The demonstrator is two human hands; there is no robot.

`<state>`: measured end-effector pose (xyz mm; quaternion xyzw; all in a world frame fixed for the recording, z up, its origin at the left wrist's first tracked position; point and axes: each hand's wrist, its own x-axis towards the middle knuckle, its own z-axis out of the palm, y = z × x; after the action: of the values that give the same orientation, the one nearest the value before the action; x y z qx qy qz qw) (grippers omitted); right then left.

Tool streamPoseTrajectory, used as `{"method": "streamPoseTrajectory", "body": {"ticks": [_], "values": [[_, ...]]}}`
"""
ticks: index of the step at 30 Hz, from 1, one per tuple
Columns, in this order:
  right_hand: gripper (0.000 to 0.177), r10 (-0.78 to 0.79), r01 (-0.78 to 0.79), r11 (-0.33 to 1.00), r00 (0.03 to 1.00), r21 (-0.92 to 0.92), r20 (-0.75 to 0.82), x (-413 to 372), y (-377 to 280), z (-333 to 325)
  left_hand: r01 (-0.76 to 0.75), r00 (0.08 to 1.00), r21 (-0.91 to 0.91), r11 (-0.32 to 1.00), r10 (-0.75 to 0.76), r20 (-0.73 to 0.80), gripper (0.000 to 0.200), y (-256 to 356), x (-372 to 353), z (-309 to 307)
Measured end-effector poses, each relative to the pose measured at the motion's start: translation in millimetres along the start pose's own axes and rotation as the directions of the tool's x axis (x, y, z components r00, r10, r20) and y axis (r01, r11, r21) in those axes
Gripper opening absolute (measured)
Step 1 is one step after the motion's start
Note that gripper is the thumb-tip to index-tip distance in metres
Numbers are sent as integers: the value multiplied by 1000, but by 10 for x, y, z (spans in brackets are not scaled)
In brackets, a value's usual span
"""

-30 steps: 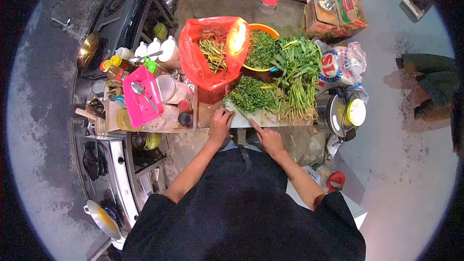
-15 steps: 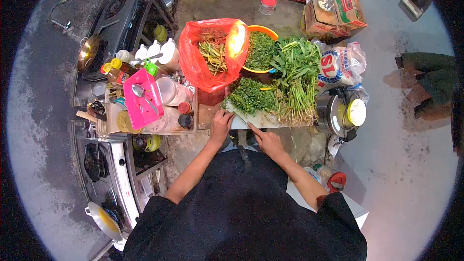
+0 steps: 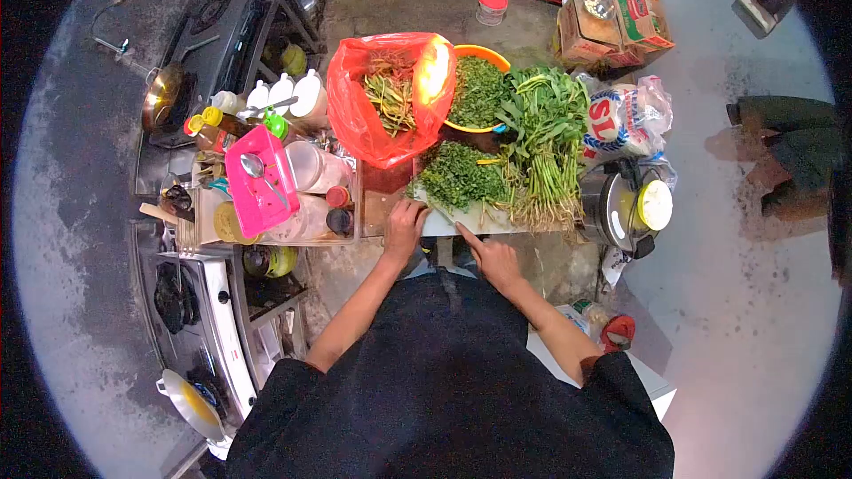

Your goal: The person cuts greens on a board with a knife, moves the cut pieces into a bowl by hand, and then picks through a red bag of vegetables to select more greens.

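Observation:
My right hand (image 3: 494, 259) is closed round a knife (image 3: 445, 212), index finger stretched toward the blade, at the front of a white cutting board (image 3: 484, 219). My left hand (image 3: 405, 225) rests at the board's front left corner, fingers bent and together near the blade; whatever they grip is hidden. A heap of chopped greens (image 3: 457, 175) covers the board just beyond both hands. To its right lies a large bunch of long-stemmed leafy greens (image 3: 543, 137), stem ends toward me.
Behind the board stand a red plastic bag (image 3: 351, 137) of stems and an orange basin (image 3: 504, 63) of cut greens. Left are a pink tray (image 3: 257, 173), jars and stoves. A steel pot (image 3: 612, 213) stands right. A person's legs (image 3: 790, 146) show far right.
The knife has shifted slightly beside my left fingers, and its blade shows less clearly now. Both hands stay nearly in place.

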<state>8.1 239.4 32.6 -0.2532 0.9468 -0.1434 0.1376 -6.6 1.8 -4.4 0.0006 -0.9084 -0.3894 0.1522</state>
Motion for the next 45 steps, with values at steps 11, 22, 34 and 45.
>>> {"method": "streamPoseTrajectory", "body": {"ticks": [11,22,34,45], "values": [[70,34,-36,999,997,35,67,16,-136,-184,-116,990,62,991,110,83,13,11,9,-81],[66,35,-35,999,999,-5,-10,93,-191,20,-132,989,27,991,130,70,19,-10,-15,-86],[71,-9,13,997,999,80,-53,6,-48,-20,-80,997,-36,996,79,-10,14,-107,-20,1],[66,13,-15,998,1000,69,25,29,-118,-128,8,1000,-90,996,-9,-16,12,5,37,-5]]}}
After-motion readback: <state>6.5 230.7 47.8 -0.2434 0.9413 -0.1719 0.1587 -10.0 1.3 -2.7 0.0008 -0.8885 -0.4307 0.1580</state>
